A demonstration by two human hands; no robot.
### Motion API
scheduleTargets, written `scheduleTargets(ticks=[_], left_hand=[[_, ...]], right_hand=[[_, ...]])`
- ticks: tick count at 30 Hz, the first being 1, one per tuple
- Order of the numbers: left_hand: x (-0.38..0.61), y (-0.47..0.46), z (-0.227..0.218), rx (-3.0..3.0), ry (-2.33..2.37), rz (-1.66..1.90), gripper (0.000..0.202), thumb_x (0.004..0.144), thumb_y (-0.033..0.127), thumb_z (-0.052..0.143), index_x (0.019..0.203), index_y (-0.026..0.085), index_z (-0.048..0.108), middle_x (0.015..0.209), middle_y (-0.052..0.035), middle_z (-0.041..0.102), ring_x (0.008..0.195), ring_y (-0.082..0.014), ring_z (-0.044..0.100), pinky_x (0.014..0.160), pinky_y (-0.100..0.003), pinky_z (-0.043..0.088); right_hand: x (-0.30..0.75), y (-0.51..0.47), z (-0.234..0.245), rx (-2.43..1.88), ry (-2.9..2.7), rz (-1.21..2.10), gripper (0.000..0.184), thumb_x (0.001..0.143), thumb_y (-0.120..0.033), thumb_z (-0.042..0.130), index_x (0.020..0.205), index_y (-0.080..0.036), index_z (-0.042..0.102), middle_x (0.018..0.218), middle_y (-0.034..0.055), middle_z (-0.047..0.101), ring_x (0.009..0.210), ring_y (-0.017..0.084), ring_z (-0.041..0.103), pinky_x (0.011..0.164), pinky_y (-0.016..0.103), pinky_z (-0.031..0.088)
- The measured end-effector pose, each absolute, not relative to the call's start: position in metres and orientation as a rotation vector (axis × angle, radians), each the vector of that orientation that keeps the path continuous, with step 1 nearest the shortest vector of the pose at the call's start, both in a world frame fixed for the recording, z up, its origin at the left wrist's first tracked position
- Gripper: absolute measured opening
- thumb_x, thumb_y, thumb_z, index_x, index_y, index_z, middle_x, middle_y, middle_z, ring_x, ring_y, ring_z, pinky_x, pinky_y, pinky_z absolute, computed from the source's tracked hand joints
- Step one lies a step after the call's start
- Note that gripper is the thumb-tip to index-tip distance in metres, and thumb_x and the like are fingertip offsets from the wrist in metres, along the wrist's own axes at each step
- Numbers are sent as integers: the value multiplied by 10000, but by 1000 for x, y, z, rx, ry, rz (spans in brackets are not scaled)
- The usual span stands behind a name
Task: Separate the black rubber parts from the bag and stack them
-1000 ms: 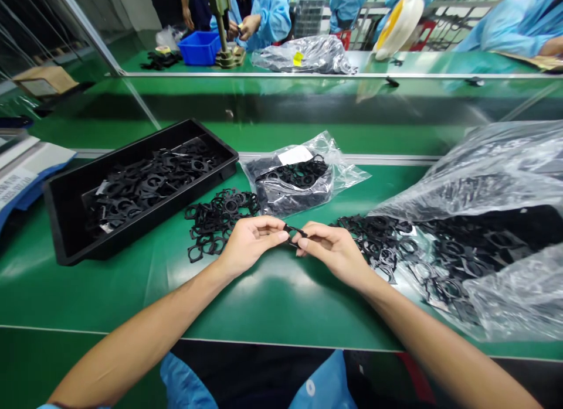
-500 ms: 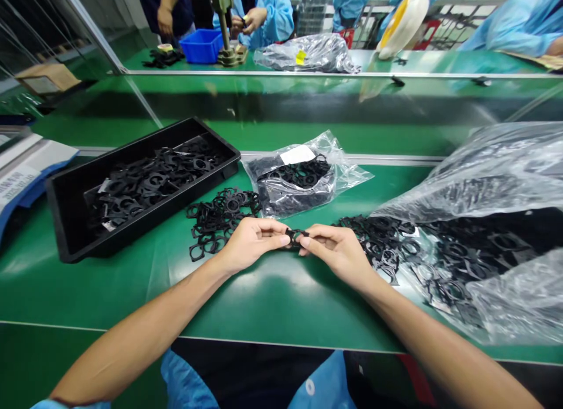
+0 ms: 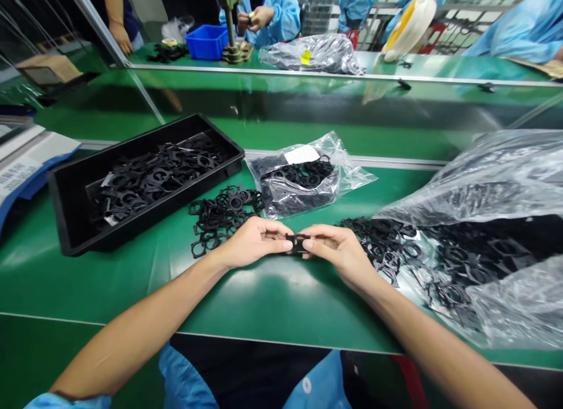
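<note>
Between my two hands is a small black plastic part (image 3: 298,243), held level above the green work surface (image 3: 281,303). My left hand (image 3: 257,240) pinches its left end between thumb and fingers. On the other end, my right hand (image 3: 336,246) has the same kind of pinch. The fingers cover both ends of the part. Just left of my left hand lies a loose pile of black ring-shaped parts (image 3: 220,215). Another pile of black rings (image 3: 382,242) lies to the right of my right hand, spilling from a large clear plastic bag (image 3: 497,180).
A black tray (image 3: 83,236) of black parts stands at the left. A clear bag of parts (image 3: 301,189) lies ahead of my hands. Behind a transparent partition, a blue bin (image 3: 206,43), a press stand (image 3: 231,28) and a person in blue (image 3: 281,16) are visible.
The black part has been turned, so a broader side of it faces me. Both hands stay in nearly the same place. The person at the far left has shifted left.
</note>
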State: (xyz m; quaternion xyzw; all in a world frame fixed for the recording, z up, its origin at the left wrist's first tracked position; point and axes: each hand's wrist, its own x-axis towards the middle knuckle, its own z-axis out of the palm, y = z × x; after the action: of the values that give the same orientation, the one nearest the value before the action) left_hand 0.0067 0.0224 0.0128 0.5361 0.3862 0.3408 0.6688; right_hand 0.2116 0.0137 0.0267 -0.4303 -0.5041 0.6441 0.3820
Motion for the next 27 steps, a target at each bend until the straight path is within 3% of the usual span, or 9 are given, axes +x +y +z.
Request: scheduleTargets(ticks=[10,17,22,27], left_hand=[[11,21,9,1061,799,832,257,682,286,855,816,119,713,698,-30,721,665,-149,694,688,-259,549],[16,19,6,1070,835,945,260,694,286,851,831,138,687,748,-6,706,684,-111,672,712,-234,543],[17,19,7,1135,862,1002,262,711,309,842,817,138,674,671,0,680,636,-118,659,675,-245,542],[19,16,9,1132,908,1014,244,742,299,812,846,145,654,677,5,670,648,-122,672,679,-243,546]], right_hand=[[214,13,26,-1041,-1316,1603,216,711,-365,851,733,-172,757,743,7,669,592,110,630,633,266,562],[213,13,25,-1121,-1324,1549,276,704,-426,849,724,-167,757,689,13,668,581,122,627,644,282,552],[212,13,27,-1134,-1331,1556,320,674,-455,863,666,-163,731,636,18,681,546,126,619,621,288,553],[211,14,25,-1139,-1289,1514,347,634,-462,887,743,-165,743,649,26,708,537,138,645,597,290,570]])
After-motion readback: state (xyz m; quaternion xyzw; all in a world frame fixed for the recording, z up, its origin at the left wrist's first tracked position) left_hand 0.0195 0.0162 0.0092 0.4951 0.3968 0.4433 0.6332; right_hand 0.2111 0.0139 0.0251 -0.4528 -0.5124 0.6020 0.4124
